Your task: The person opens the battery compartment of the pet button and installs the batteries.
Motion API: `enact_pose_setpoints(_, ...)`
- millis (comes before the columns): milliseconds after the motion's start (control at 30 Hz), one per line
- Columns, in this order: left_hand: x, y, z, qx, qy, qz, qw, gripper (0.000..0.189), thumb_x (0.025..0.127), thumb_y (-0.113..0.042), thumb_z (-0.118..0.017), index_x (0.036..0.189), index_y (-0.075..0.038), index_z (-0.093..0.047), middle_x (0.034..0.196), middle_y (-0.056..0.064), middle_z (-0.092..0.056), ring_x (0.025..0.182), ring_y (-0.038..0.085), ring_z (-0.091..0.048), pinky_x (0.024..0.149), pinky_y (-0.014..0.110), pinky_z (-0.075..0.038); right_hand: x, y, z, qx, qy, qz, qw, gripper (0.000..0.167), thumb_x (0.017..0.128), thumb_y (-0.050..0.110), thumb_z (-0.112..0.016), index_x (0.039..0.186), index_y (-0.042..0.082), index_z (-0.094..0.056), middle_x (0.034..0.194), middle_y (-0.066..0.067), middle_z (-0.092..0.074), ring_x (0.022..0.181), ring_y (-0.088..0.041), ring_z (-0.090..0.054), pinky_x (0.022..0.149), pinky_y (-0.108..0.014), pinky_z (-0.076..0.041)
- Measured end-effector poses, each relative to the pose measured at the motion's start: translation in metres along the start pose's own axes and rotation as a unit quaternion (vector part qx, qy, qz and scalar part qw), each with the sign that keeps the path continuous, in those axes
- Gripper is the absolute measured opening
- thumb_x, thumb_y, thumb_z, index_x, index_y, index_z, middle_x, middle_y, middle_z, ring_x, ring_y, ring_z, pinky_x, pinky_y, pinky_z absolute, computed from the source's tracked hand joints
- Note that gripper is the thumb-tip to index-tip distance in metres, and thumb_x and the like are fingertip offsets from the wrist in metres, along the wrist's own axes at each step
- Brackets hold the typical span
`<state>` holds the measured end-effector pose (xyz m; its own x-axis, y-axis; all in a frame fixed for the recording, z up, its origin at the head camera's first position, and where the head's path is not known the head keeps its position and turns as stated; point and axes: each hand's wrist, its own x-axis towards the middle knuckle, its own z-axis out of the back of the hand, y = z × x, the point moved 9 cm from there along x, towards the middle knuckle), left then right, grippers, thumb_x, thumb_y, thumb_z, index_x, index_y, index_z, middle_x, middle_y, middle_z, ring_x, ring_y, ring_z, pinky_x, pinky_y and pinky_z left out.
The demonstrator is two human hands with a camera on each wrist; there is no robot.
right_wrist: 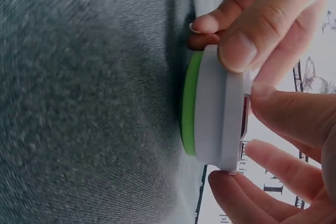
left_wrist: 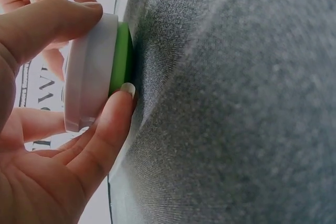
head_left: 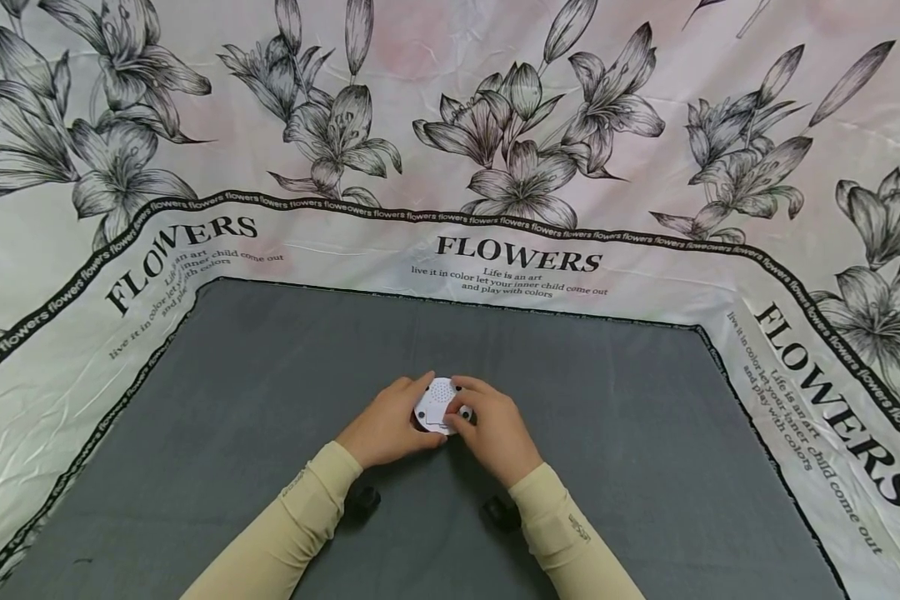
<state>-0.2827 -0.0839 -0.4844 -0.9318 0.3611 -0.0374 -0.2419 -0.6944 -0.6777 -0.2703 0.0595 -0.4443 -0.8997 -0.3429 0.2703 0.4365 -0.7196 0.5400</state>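
Observation:
A round white-and-green sound button (head_left: 437,400) lies face down between both hands, close over the grey cloth. Its white back carries speaker holes and small dark feet. In the left wrist view its green dome (left_wrist: 122,59) points at the cloth. My left hand (head_left: 390,421) grips the white rim, thumb on the near side and fingers round the far side. My right hand (head_left: 498,425) has its thumb and index finger bent onto the back, while another finger reaches the rim. Between them, a dark reddish strip (right_wrist: 245,116) shows on the back; the fingers partly hide that area.
Grey cloth (head_left: 307,358) spreads under the hands, framed by a white border with FLOWERS lettering (head_left: 517,254) and black lily drawings. Dark wrist cameras (head_left: 363,504) hang beneath both cream sleeves (head_left: 292,517). Folds run through the cloth near the button.

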Motion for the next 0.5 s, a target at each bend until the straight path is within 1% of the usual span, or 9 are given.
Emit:
enact_pose_setpoints(67,0.0015,-0.0016,0.0,0.0,0.0,-0.004,1.0,0.097,0.091,-0.038,-0.089,0.168,-0.008,-0.039,0.142,0.016,-0.063,0.102,0.018,-0.061,0.088,0.039,-0.054,0.0001,-0.0019,0.0016,0.005,-0.002,-0.002,1.0,0.01,0.093,0.014,-0.086,0.089,0.018,-0.078,0.145,-0.009,-0.07,0.095,-0.021,-0.074,0.073,-0.03,-0.054)
enact_pose_setpoints(133,0.0026,-0.0032,0.0007,-0.002,-0.001,-0.008,1.0,0.097,0.09,-0.037,-0.089,0.168,-0.008,-0.039,0.141,0.016,-0.063,0.102,0.017,-0.06,0.087,0.038,-0.053,0.0004,-0.0037,0.0028,0.007,-0.006,-0.006,0.9999,0.012,0.092,0.014,-0.087,0.088,0.019,-0.077,0.145,-0.009,-0.071,0.105,-0.025,-0.075,0.077,-0.034,-0.055)
enact_pose_setpoints(200,0.0033,-0.0043,0.0017,-0.003,-0.005,-0.012,0.9999,0.097,0.09,-0.035,-0.09,0.168,-0.008,-0.04,0.141,0.015,-0.064,0.102,0.017,-0.06,0.088,0.037,-0.053,0.0008,-0.0051,0.0029,0.009,-0.008,-0.01,0.9999,0.013,0.092,0.014,-0.087,0.088,0.02,-0.076,0.146,-0.008,-0.07,0.116,-0.028,-0.074,0.082,-0.037,-0.056)
enact_pose_setpoints(267,0.0032,-0.005,0.0026,-0.005,-0.009,-0.014,0.9998,0.097,0.089,-0.033,-0.091,0.168,-0.009,-0.041,0.14,0.014,-0.064,0.103,0.017,-0.06,0.088,0.036,-0.053,0.0005,-0.0058,0.0017,0.011,-0.006,-0.015,0.9998,0.013,0.093,0.016,-0.087,0.09,0.02,-0.075,0.147,-0.009,-0.07,0.122,-0.032,-0.071,0.084,-0.04,-0.055)
enact_pose_setpoints(433,0.0004,-0.0048,0.0015,-0.007,-0.014,-0.012,0.9998,0.096,0.088,-0.032,-0.091,0.167,-0.01,-0.042,0.141,0.013,-0.064,0.102,0.016,-0.059,0.088,0.035,-0.052,-0.0035,-0.0052,-0.0039,-0.006,-0.004,-0.011,0.9999,0.013,0.095,0.018,-0.086,0.096,0.019,-0.073,0.149,-0.009,-0.068,0.118,-0.031,-0.069,0.085,-0.042,-0.055)
enact_pose_setpoints(500,-0.0007,-0.0036,-0.0006,-0.008,-0.014,-0.012,0.9998,0.096,0.088,-0.032,-0.092,0.167,-0.009,-0.043,0.141,0.013,-0.064,0.102,0.016,-0.06,0.088,0.036,-0.053,-0.0059,-0.0064,-0.0053,-0.009,-0.003,-0.01,0.9999,0.014,0.094,0.018,-0.086,0.102,0.018,-0.074,0.149,-0.01,-0.067,0.121,-0.031,-0.069,0.089,-0.044,-0.057)
